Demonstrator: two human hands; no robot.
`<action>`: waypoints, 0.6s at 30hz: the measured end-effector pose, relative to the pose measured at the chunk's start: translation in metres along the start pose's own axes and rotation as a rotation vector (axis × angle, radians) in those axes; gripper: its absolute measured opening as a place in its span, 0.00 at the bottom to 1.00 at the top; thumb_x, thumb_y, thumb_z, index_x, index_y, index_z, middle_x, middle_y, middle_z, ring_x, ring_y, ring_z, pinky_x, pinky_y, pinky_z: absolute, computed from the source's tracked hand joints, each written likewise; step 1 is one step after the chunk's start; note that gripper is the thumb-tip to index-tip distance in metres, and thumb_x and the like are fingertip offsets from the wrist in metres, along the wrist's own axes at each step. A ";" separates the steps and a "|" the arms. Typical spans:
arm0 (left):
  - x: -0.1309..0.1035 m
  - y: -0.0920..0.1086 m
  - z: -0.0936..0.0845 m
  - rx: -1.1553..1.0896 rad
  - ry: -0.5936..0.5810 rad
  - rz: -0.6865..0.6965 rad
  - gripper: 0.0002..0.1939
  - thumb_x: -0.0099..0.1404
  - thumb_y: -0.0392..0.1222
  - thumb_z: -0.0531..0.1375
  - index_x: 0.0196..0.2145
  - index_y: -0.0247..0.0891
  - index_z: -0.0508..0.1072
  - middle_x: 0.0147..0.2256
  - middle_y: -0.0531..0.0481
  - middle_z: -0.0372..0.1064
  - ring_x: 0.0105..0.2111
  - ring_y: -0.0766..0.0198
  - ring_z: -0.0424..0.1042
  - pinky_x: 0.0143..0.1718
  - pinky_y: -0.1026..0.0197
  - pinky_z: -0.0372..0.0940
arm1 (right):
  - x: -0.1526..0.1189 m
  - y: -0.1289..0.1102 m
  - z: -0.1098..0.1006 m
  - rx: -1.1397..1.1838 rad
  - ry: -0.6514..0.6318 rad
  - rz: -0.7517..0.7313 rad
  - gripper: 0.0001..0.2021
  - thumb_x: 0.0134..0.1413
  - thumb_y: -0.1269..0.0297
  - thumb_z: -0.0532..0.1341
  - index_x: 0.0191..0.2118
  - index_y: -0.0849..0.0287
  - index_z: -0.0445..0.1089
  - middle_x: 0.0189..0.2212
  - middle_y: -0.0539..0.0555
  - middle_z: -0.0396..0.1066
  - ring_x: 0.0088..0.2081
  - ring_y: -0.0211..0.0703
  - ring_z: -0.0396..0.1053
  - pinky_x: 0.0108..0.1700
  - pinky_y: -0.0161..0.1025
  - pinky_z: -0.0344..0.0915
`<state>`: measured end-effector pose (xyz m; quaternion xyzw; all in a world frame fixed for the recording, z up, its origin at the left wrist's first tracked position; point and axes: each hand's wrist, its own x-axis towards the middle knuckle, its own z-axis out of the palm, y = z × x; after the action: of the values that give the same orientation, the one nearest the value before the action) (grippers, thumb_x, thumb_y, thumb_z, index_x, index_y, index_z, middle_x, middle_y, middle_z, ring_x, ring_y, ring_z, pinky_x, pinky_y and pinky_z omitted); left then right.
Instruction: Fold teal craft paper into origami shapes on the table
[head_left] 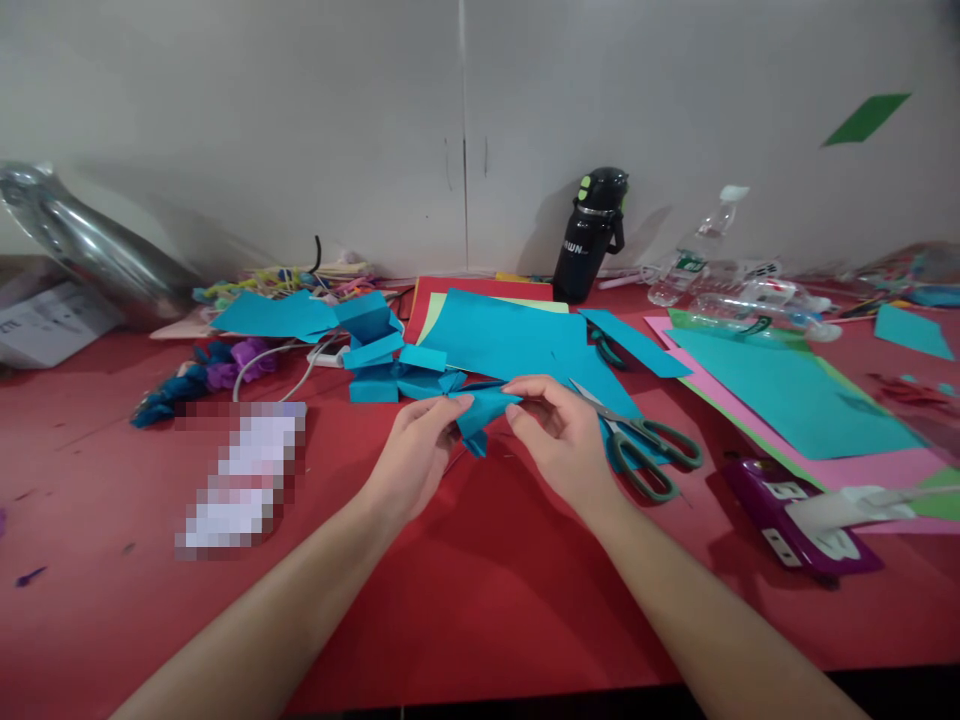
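A small folded piece of blue paper (pixel 484 408) is held between both hands above the middle of the red table (pixel 495 600). My left hand (pixel 424 440) pinches its left side, thumb on top. At its right end, the thumb and fingers of my right hand (pixel 559 430) close on the tip. Just right of that hand lie scissors (pixel 637 440) with dark green handles, on blue paper. Folded blue pieces (pixel 375 370) sit in a loose pile behind my left hand. Large blue sheets (pixel 502 335) lie beyond both hands.
A blurred-out phone (pixel 247 480) lies at left, near purple and blue flowers (pixel 202 380). A black bottle (pixel 590 235) stands by the wall, with clear plastic bottles (pixel 697 250) to its right. A purple power strip (pixel 802 525) and coloured sheets (pixel 802 390) are at right.
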<state>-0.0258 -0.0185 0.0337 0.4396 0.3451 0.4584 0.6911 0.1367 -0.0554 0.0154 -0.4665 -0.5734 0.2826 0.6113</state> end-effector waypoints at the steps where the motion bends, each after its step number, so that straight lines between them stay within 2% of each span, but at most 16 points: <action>1: 0.000 0.001 0.000 0.032 -0.009 -0.002 0.11 0.63 0.43 0.67 0.25 0.37 0.79 0.28 0.49 0.74 0.31 0.61 0.70 0.37 0.57 0.64 | 0.000 0.000 -0.001 -0.004 0.005 -0.005 0.06 0.59 0.66 0.62 0.42 0.55 0.73 0.44 0.55 0.73 0.46 0.46 0.73 0.48 0.44 0.74; 4: -0.003 0.003 0.000 0.146 -0.074 0.000 0.08 0.62 0.45 0.68 0.32 0.38 0.82 0.35 0.46 0.78 0.37 0.58 0.73 0.41 0.56 0.66 | 0.001 -0.001 -0.002 -0.015 0.005 -0.024 0.06 0.60 0.65 0.62 0.42 0.55 0.73 0.44 0.55 0.73 0.47 0.46 0.73 0.48 0.44 0.74; 7: -0.005 0.005 0.001 0.201 -0.114 0.019 0.10 0.63 0.47 0.67 0.37 0.39 0.83 0.37 0.46 0.78 0.38 0.56 0.73 0.41 0.55 0.67 | 0.001 -0.004 -0.003 -0.015 -0.015 -0.046 0.06 0.61 0.65 0.61 0.43 0.55 0.73 0.45 0.56 0.73 0.48 0.46 0.72 0.48 0.44 0.73; 15: -0.004 0.003 0.000 0.178 -0.118 0.018 0.08 0.64 0.46 0.67 0.37 0.40 0.82 0.38 0.47 0.78 0.39 0.58 0.72 0.44 0.56 0.66 | 0.000 -0.010 -0.003 -0.063 -0.018 -0.109 0.07 0.65 0.67 0.59 0.44 0.55 0.74 0.45 0.55 0.73 0.49 0.45 0.72 0.49 0.43 0.71; 18: -0.002 0.004 -0.001 0.161 -0.105 0.024 0.08 0.64 0.46 0.67 0.34 0.39 0.82 0.33 0.47 0.76 0.38 0.58 0.72 0.44 0.56 0.66 | 0.000 -0.013 -0.006 -0.127 -0.033 -0.148 0.08 0.66 0.67 0.58 0.45 0.54 0.74 0.46 0.54 0.74 0.49 0.45 0.72 0.50 0.43 0.71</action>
<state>-0.0291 -0.0197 0.0368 0.5215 0.3387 0.4137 0.6650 0.1401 -0.0617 0.0278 -0.4562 -0.6331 0.2075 0.5900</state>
